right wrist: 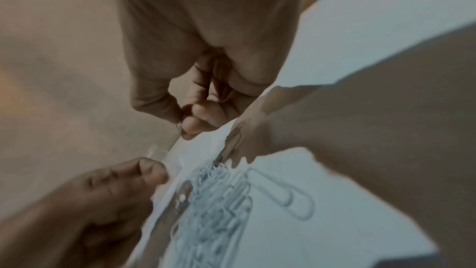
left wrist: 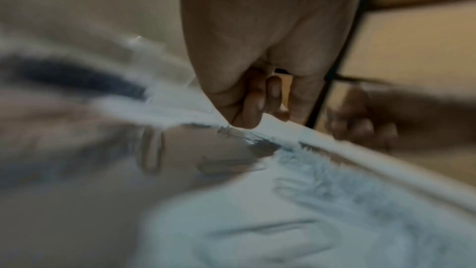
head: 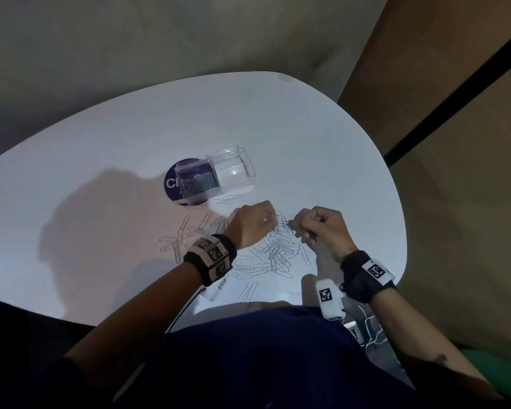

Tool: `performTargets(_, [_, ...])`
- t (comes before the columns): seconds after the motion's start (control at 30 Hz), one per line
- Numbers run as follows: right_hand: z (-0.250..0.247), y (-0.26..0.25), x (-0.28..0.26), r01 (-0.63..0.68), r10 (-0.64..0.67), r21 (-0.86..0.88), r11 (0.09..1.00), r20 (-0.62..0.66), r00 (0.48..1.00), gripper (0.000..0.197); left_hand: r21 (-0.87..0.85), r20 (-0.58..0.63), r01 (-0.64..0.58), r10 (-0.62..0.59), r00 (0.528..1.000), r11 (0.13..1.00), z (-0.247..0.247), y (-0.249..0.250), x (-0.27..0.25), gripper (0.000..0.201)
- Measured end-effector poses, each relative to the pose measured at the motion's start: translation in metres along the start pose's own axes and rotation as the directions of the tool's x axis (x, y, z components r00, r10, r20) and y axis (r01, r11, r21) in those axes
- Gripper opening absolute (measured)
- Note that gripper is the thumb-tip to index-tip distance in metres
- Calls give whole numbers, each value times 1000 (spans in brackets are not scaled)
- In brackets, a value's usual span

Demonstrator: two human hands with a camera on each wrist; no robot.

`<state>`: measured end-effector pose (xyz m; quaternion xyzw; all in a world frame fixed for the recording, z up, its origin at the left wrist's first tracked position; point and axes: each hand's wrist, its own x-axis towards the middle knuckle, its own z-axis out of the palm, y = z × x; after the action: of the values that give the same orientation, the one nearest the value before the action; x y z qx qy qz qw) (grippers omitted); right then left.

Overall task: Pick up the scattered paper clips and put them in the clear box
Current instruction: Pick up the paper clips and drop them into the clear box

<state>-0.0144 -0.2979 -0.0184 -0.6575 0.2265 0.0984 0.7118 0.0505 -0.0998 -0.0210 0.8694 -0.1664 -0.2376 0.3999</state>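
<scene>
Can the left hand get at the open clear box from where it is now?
Probably yes. The clear box lies open-topped just beyond the left hand, with only bare table and a few loose paper clips between them. The right hand is off to the other side.

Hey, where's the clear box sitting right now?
In the head view the clear box sits on the white table, beyond and left of the left hand, partly over a purple round sticker, with paper clips inside.
</scene>
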Motion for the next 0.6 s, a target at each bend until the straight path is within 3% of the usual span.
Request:
performTargets(0.07, [-2, -6, 0, -24, 25, 118, 993, -8, 1000, 12, 279, 52, -140, 131, 990, 950, 5, 1, 3, 13])
performTargets(0.13, [-3, -11, -1, -40, 39, 137, 990, 11, 999, 24, 471, 117, -225, 192, 974, 853, 11, 1, 8, 23])
performTargets(0.2, [-4, -14, 1, -68, 64, 127, 990, 38, 997, 28, 552, 132, -247, 209, 969, 796, 14, 3, 12, 23])
performTargets(0.33, [-3, -22, -1, -158, 145, 183, 970, 82, 986, 21, 587, 140, -251, 209, 968, 770, 14, 7, 11, 15])
performTargets(0.47, [1, -14, 2, -48, 49, 36, 998, -23, 999, 45, 512, 79, -243, 236, 968, 824, 4, 1, 5, 16])
performTargets(0.53, [0, -4, 8, 3, -2, -76, 997, 5, 1000, 32, 494, 41, -307, 331, 943, 814, -3, -10, 1, 17])
performTargets(0.6, [-1, -1, 13, 87, -85, -392, 916, 22, 996, 22, 508, 68, -344, 361, 930, 790, -11, -20, -4, 19])
